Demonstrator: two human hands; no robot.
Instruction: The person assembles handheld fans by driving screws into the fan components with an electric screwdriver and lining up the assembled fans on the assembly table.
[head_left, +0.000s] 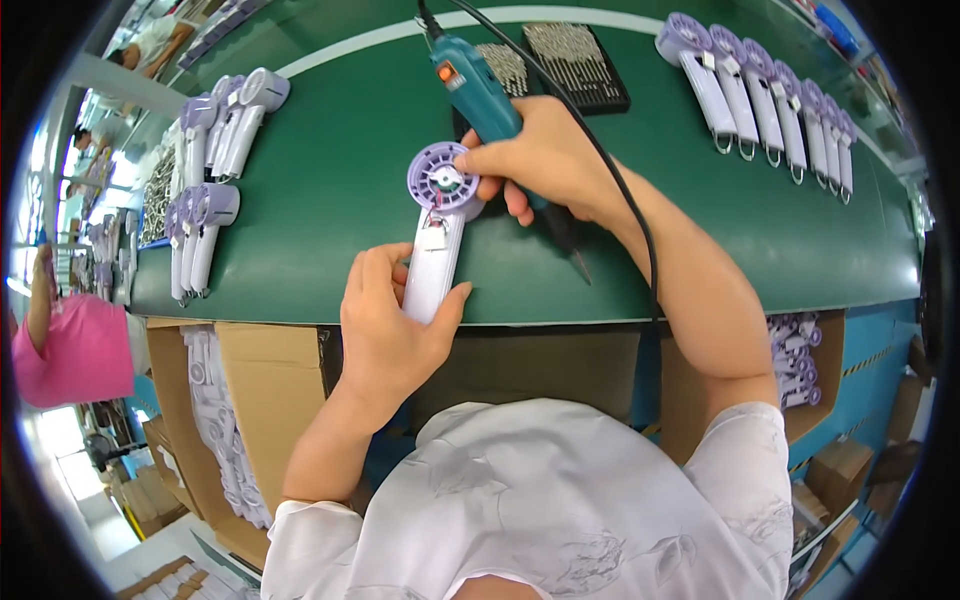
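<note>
Purple and white plastic makes up the fan (437,257), which sits near the front edge of the tabletop (340,140), left of its middle, between the person's hands. The left hand (395,310) is closed on the lower handle, thumb on one side and fingers on the other; the right hand (545,160) is curled round the teal screwdriver (478,92), its thumb resting at the rim of the fan's head. The screwdriver's bit (583,268) points towards the front edge, well apart from any screw hole. The step in hand looks like steadying or settling the head around its wiring, with fastening probably next; that would call for firm left-hand support while the bit swings round to meet the fan squarely, clear of the wires. Screws, if needed, would likely come from the tray (600,75) by the far edge. As for the fan's looks, its round purple head is spoked and open, with a pale hub at its centre; thin wires, one reddish, run down from it, and a small white connector (434,239) lies on the smooth, glossy handle. Whether any screws are already in cannot be told.
</note>
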